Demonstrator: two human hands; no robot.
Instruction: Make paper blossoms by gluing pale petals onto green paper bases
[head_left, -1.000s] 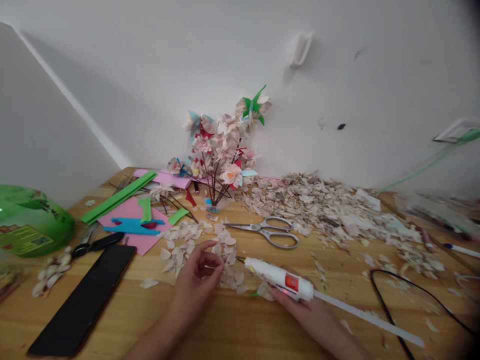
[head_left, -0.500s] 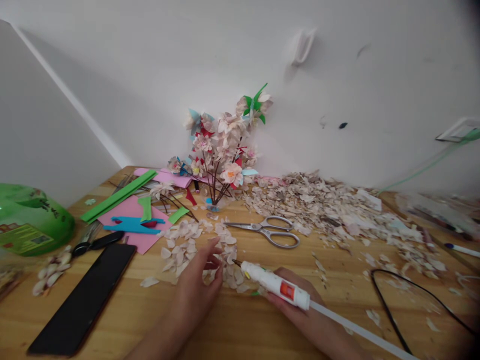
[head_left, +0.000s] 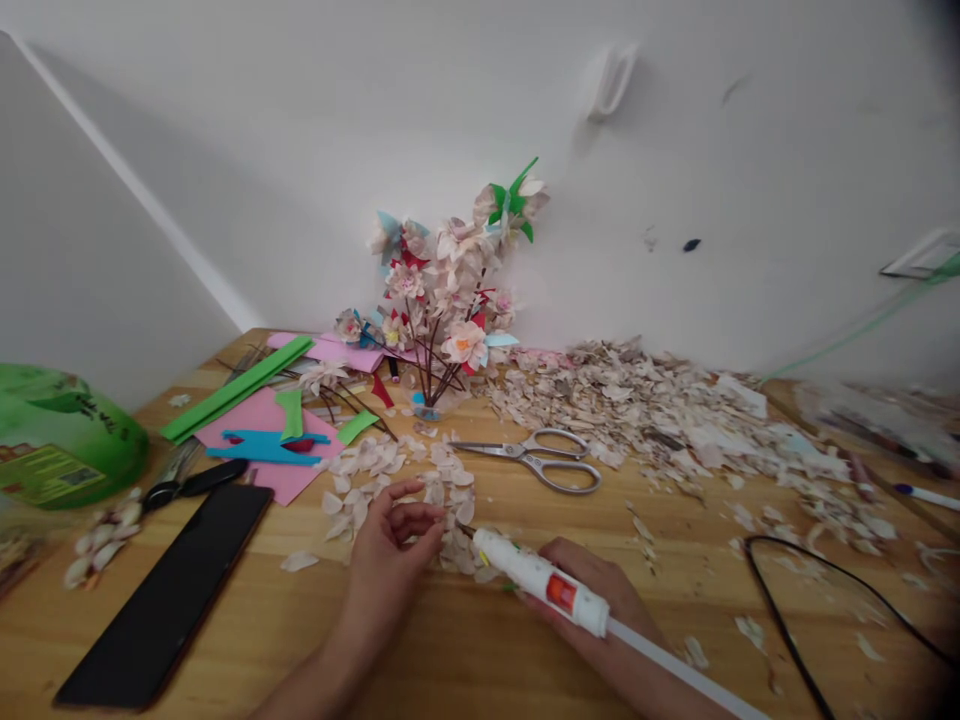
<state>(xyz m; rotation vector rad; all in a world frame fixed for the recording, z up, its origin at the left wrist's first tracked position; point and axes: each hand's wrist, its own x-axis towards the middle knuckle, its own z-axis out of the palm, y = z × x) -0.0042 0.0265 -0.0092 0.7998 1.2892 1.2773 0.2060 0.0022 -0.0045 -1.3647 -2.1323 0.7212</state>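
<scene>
Right hand (head_left: 609, 580) closed round white glue gun (head_left: 529, 573), left hand (head_left: 394, 550) half-curled by petals (head_left: 371, 460), can't tell if it's gripping anything.

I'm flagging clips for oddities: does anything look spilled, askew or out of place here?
Yes: the heap of pale scraps by the wall straggles across the right of the table, with stray pieces near the black cord, so it looks spilled. A small dark spot on the pale wall also stands out.
</scene>
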